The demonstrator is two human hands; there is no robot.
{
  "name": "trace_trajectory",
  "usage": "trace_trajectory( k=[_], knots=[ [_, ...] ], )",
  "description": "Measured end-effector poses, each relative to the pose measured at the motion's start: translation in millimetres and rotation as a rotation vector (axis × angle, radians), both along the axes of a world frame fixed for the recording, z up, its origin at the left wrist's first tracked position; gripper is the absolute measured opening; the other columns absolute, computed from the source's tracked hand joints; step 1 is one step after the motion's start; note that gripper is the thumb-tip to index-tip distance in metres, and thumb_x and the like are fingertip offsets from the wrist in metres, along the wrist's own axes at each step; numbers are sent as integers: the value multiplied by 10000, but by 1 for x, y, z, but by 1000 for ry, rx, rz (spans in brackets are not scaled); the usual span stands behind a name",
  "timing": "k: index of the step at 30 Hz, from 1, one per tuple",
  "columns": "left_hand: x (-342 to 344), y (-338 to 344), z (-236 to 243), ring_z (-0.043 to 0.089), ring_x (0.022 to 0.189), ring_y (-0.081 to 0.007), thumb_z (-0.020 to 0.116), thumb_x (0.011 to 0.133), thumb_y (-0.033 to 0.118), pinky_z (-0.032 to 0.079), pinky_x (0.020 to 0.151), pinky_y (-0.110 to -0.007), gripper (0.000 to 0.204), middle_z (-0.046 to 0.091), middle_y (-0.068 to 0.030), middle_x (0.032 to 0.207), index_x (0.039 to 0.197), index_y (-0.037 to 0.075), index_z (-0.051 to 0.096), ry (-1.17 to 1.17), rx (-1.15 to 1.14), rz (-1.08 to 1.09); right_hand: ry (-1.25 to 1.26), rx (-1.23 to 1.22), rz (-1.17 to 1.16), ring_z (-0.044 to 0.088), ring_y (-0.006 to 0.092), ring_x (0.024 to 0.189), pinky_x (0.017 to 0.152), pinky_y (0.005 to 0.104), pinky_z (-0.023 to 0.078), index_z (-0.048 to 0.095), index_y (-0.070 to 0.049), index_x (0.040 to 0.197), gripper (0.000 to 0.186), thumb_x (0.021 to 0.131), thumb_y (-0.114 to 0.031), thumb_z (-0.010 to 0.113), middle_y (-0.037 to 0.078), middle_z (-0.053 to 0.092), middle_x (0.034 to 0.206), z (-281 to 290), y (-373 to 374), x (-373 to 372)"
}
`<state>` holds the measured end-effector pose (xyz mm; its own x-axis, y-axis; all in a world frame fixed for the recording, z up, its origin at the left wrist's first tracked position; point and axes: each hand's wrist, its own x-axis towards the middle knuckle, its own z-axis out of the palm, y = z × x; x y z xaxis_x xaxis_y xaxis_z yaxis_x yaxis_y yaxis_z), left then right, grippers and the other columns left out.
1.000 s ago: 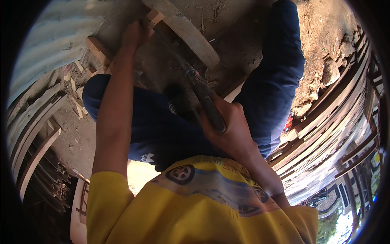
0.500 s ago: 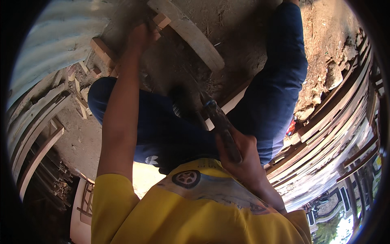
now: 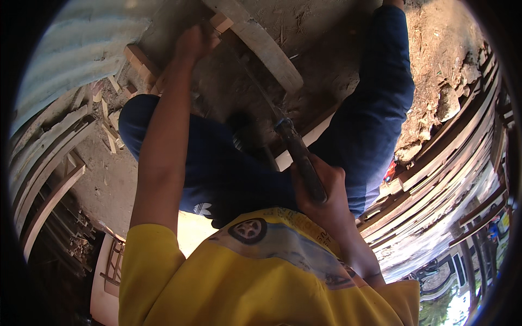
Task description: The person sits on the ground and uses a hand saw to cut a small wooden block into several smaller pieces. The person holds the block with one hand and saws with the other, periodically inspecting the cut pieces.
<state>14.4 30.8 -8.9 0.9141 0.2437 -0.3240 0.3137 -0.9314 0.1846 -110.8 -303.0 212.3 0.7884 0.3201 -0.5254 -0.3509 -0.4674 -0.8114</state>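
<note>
My left hand [image 3: 194,42] is stretched out and grips a small pale wood block [image 3: 220,23] at the end of a curved wooden plank [image 3: 261,43] on the dirt ground. My right hand [image 3: 322,191] is shut on the dark handle of a long-bladed cutting tool [image 3: 298,157]. Its thin blade runs up toward the block and is blurred. My knees in dark blue trousers [image 3: 217,163] sit on either side of the plank.
Loose wood offcuts [image 3: 111,117] lie on the ground at the left by a corrugated metal sheet [image 3: 76,60]. Stacked long planks [image 3: 451,179] fill the right side, beside rubble [image 3: 446,98]. More boards [image 3: 49,163] lean at the left.
My right hand has drawn the tool back toward my body, lower in the picture. My left hand has kept its grip on the block, shifting slightly.
</note>
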Motion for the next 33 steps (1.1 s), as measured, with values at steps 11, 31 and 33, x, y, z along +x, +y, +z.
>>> trace_trajectory(
  k=[11,31,33],
  knots=[
    [-2,-4,6,647,952,-378,754,698,411,519,835,-441,601,670,-232,996,1088,-26,622,22,-115,42,-171,63,67,478,75,534,501,284,389,604,30,828,93,835,-57,638,61,517,575,-51,-9,29],
    [-124,-105,300,602,1048,-201,506,965,306,474,868,-348,362,635,-98,1124,1199,37,568,-224,-1787,-177,-589,173,128,496,52,681,585,252,417,619,20,982,163,889,-114,614,-7,561,713,-107,-11,-11],
    [-169,-156,357,648,854,-184,467,998,280,514,770,-315,331,651,-111,931,1045,-23,593,-648,-2155,-657,-715,155,89,524,68,662,566,260,429,613,16,985,178,874,-123,628,0,570,700,-135,-23,-8]
  ],
)
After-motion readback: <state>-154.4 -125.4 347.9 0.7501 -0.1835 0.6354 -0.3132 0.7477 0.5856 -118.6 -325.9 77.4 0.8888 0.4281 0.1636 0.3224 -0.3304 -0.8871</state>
